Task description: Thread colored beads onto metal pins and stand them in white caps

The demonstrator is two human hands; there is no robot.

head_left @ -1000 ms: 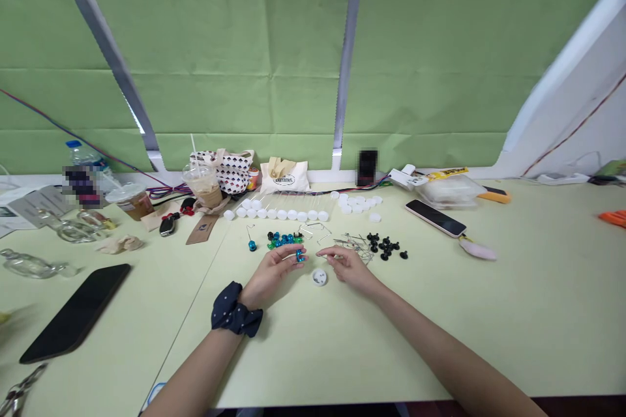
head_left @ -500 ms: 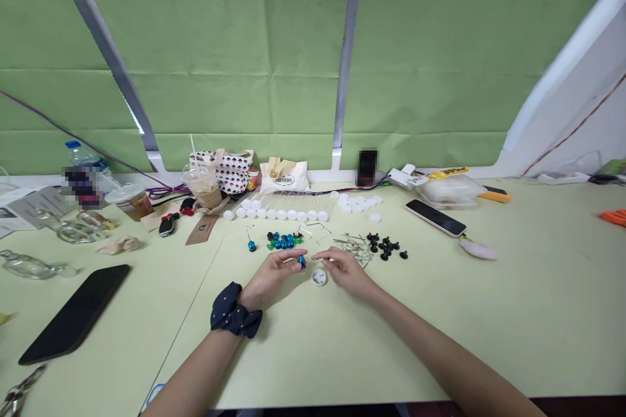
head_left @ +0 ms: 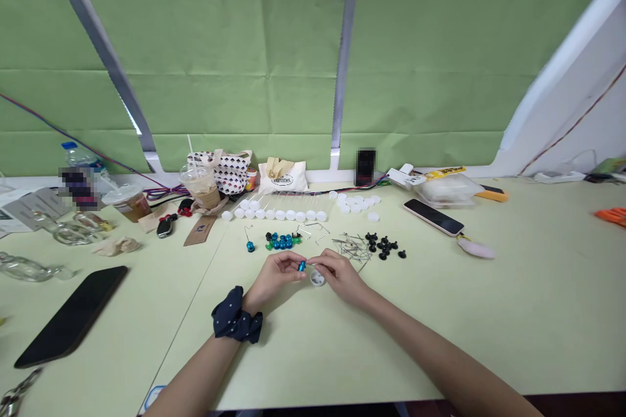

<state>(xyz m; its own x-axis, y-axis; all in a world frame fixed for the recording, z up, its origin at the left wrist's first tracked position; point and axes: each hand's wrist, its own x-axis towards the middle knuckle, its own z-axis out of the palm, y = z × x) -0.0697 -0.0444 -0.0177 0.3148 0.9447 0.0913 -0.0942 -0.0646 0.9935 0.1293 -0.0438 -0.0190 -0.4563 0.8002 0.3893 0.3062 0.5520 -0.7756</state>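
Note:
A small shiny blue metallic knob-like piece (head_left: 302,266) is pinched between the thumb and fingers of my left hand (head_left: 274,279). My right hand (head_left: 341,279) is closed in a pinch right beside it, its fingertips almost touching the blue piece. Whatever those fingers hold is too small to make out. Just beneath them, a round white cap (head_left: 317,279) with tiny bits inside is partly covered by my right fingers. Farther back lies a cluster of blue, green and black pieces (head_left: 282,242). To its left, a single blue piece with a bent wire (head_left: 250,246) lies on the table.
Thin metal wires (head_left: 353,247) and black knob-like pieces (head_left: 384,247) lie right of my hands. White-capped clear tubes (head_left: 280,215) and loose white caps (head_left: 359,202) sit behind. Phones (head_left: 434,217), an iced drink cup (head_left: 201,189) and glass bottles (head_left: 27,267) stand or lie around the table.
My right hand has moved left, so its fingertips now meet the blue piece in my left hand. The blue piece has tilted slightly, and the white cap is more covered.

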